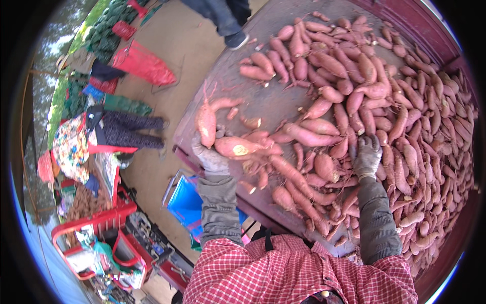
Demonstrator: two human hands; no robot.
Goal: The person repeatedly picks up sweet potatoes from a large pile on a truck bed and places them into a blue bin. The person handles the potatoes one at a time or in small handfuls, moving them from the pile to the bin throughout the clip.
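Observation:
My left hand (212, 160), in a pale grey work glove, is at the left edge of a heap of reddish sweet potatoes. Its fingers close round a plump sweet potato (205, 124) with thin roots at its tip. Just right of that hand lies another sweet potato (237, 147) with a pale yellow patch on its skin. My right hand (367, 156), in a dirty grey glove, rests palm down on the heap. Its fingers are spread against a sweet potato (367, 120) and its neighbours; the fingertips are partly hidden among them.
The sweet potatoes lie on a flat truck bed (223, 101) with dark red side walls (415, 25). A blue crate (185, 200) stands below its left edge. A person's legs (223, 20) are at the far edge; another person (76, 147) stands left, near a red three-wheeled vehicle (96, 223) and red sacks (144, 63).

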